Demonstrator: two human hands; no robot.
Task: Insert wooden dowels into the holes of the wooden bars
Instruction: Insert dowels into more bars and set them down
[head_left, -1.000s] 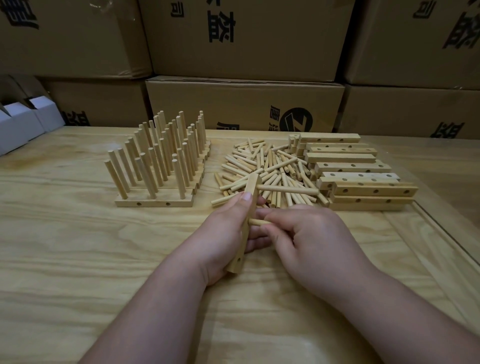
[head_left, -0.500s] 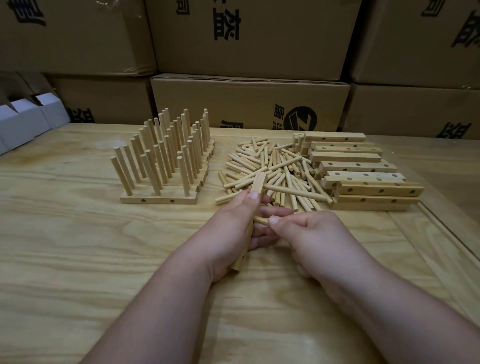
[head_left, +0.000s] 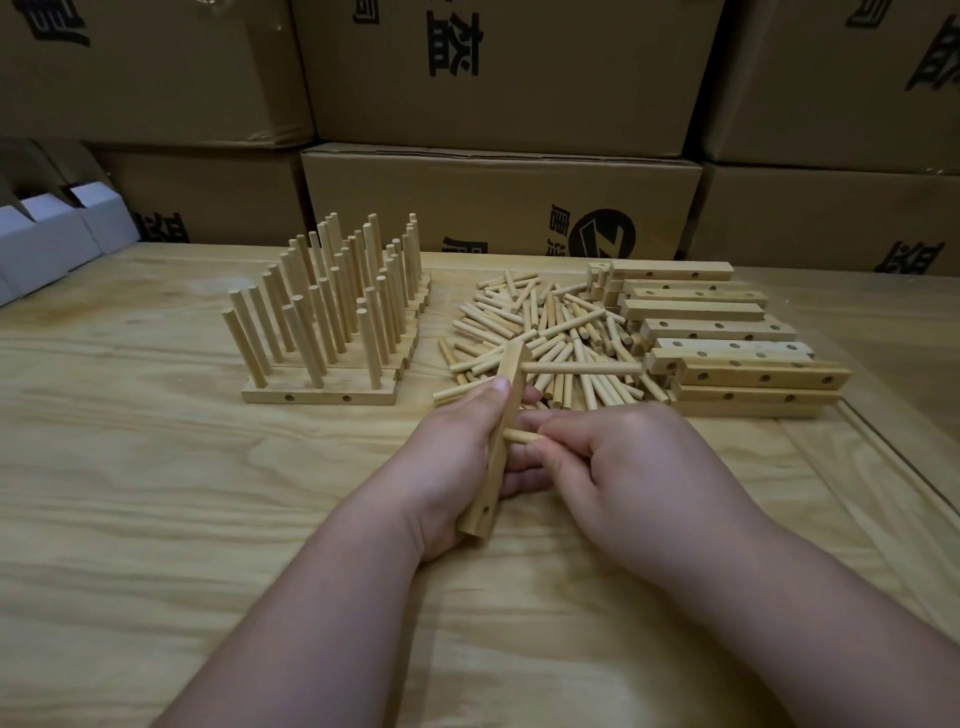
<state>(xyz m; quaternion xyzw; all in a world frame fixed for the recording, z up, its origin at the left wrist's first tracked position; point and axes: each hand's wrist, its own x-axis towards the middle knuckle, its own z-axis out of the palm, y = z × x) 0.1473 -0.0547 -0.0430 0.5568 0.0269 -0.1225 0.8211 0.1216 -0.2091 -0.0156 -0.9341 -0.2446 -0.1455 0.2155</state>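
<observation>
1. Two hands are busy here, both low in the middle of your table (head_left: 156, 519). Stacked cardboard boxes (head_left: 498, 202) wall off the far edge, and small white boxes (head_left: 47, 234) sit at far left.
2. Nothing sits between your hands and the supplies. The loose dowel pile (head_left: 545, 332) lies just past your fingers, with the stack of empty bars (head_left: 727, 343) touching its right side and the finished bars (head_left: 322, 353), dowels standing upright, over to the left.
3. Your left hand (head_left: 452, 467) wraps around one wooden bar (head_left: 501, 441), thumb pressed along its near face. That's a full grip. The bar sits just above the table, right in front of the pile.
4. Long axis of the bar runs away from you, tilted up: the far end points at the pile and the near end, with a hole showing, is down by your wrist.
5. One inserted dowel (head_left: 582, 368) already sticks out of the bar's upper end, pointing straight right, roughly level.
6. Your right hand (head_left: 634, 478) pinches a second dowel (head_left: 522, 437) between thumb and fingers. It also lies left to right, tip at the bar's middle; I can't tell how deep it sits.
7. Counts: one bar in hand, two dowels at it, about seven empty bars visible in the stack. Loose dowels are too many and too tangled to count, and the same goes for the standing ones.
</observation>
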